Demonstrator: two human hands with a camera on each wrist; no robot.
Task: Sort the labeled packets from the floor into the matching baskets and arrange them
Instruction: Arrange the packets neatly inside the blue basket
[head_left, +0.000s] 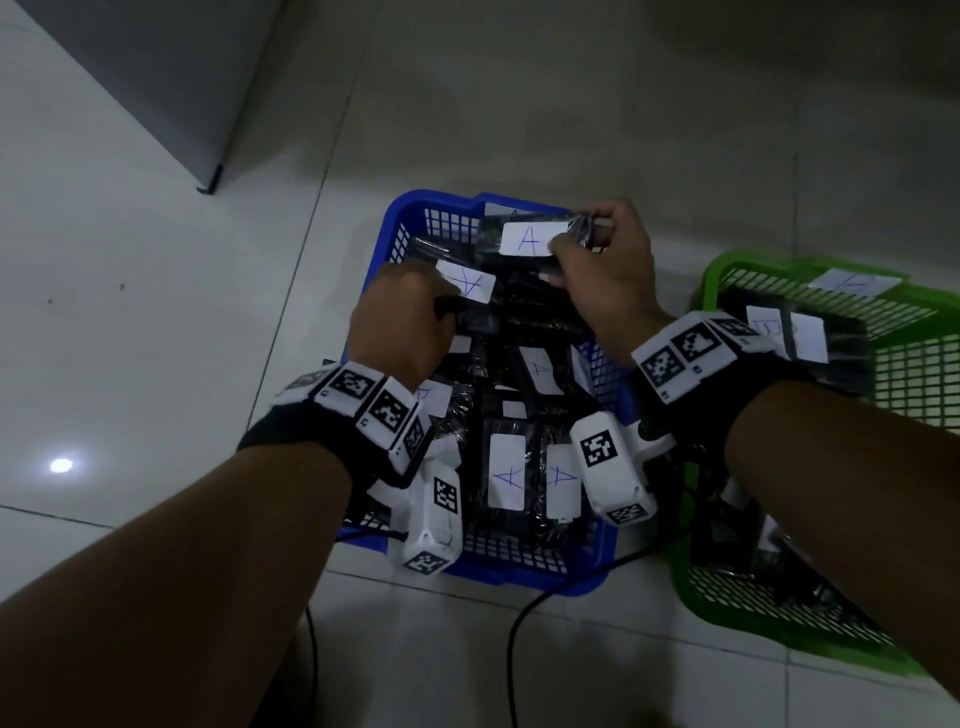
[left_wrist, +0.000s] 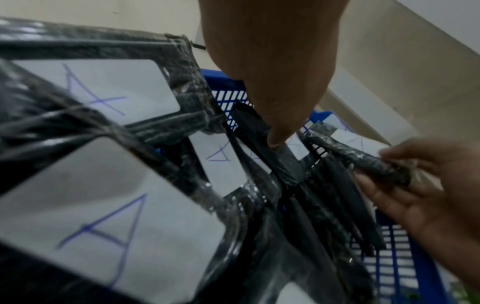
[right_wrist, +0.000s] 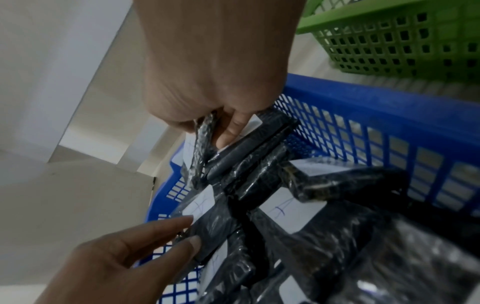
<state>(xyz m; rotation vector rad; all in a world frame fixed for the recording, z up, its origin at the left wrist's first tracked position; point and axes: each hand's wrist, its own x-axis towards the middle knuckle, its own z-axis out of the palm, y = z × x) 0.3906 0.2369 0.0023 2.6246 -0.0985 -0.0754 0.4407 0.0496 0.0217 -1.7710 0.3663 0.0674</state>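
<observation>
Black packet labeled A (head_left: 524, 240) is pinched edge-up in right hand (head_left: 605, 275) over far end of blue basket (head_left: 410, 218), left hand (head_left: 402, 317) gripping a neighboring A packet (head_left: 467, 283) just beside it, green basket (head_left: 727, 270) further right.

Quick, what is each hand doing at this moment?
Left hand: grips a black plastic-wrapped packet with a white "A" label.
Right hand: pinches another black wrapped "A" packet over the blue plastic basket.
</observation>
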